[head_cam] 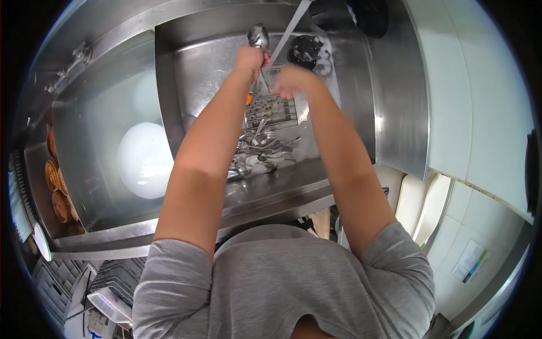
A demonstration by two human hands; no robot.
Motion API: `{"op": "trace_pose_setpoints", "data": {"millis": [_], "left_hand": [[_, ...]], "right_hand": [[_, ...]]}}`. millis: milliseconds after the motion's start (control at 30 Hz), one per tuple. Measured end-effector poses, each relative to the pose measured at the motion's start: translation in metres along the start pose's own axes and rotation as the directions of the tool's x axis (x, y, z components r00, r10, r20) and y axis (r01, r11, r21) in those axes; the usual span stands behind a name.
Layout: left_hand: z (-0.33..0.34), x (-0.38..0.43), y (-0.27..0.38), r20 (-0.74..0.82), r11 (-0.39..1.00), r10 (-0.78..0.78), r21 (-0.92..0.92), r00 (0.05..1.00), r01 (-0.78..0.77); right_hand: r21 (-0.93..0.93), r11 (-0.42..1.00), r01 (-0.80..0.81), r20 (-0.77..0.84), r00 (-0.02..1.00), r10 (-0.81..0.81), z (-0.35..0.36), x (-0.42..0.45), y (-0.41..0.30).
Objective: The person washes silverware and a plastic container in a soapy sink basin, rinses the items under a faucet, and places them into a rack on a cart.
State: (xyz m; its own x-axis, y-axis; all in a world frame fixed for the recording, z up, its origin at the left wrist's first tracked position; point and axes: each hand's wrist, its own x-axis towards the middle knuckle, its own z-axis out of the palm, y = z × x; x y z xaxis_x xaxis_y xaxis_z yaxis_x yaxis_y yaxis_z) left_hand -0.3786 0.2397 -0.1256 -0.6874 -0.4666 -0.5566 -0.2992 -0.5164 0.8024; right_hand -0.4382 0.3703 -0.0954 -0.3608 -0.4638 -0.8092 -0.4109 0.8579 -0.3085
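Observation:
In the steel sink, my left hand (pixel 250 59) is closed around metal cutlery, with the bowl of a large spoon (pixel 258 36) sticking out beyond it and handles pointing back towards me. A stream of water (pixel 290 30) runs down just right of that hand. My right hand (pixel 292 81) is blurred, beside the handle ends; whether its fingers grip them is unclear. Below both hands lies a drain grate (pixel 271 111) with food bits and an orange scrap. Nearer to me is a loose pile of forks and spoons (pixel 266 148). A dark, soapy round object (pixel 305 51) rests at the right.
Left of the divider is a basin of cloudy water (pixel 106 127) with a white round shape (pixel 146 161) in it. Brown round items (pixel 61 207) stand in a narrow compartment at far left. Black cookware (pixel 370 17) sits at the upper right. Racks (pixel 116 275) are at lower left.

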Motion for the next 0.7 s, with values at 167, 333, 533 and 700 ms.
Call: {"op": "trace_pose_setpoints", "data": {"millis": [167,333,533,700], "left_hand": [[0.019,-0.011,0.016,0.175,0.979,-0.175,0.137,0.969,0.152],[0.008,-0.026,-0.007,0.158,0.882,-0.063,0.470,0.985,-0.019],[-0.068,-0.025,-0.067,0.038,0.741,-0.318,0.633,0.947,0.224],[-0.115,-0.050,-0.091,0.156,0.879,-0.269,0.443,0.950,0.176]], "right_hand": [[0.073,0.997,-0.012,-0.300,0.953,0.034,0.155,0.014,0.043],[-0.011,0.962,0.272,-0.578,0.784,-0.228,0.224,0.022,0.051],[0.191,0.909,0.371,-0.291,0.906,-0.308,0.150,0.010,0.042],[-0.108,0.852,0.512,-0.270,0.810,-0.521,0.104,-0.018,0.003]]}}
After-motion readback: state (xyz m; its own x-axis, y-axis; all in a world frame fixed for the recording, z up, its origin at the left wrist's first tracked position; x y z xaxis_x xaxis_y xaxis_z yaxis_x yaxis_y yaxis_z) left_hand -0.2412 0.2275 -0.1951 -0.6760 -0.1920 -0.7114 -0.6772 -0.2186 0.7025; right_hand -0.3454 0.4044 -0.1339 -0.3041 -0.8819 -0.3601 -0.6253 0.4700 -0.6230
